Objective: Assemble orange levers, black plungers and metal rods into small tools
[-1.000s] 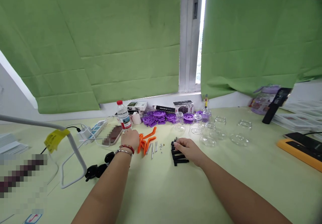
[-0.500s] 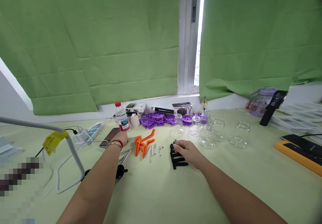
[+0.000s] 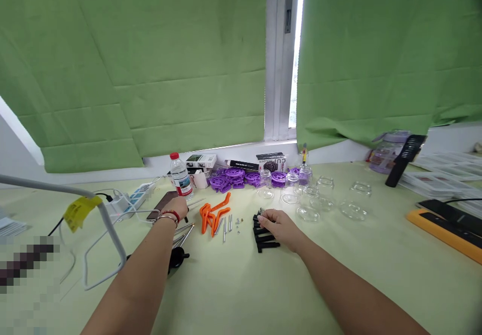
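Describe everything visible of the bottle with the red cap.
The bottle is clear, seemingly plastic, with its red cap on and a red, white and blue label around its lower body. It stands upright on the table, near the small boxes and just beyond the left hand. How full it is and whether the hand touches it can't be told.

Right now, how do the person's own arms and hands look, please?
The left hand has a red bracelet and a silver-coloured bangle at its wrist. The right hand shows nothing worn at the wrist. Both are ungloved, and no sleeves are visible.
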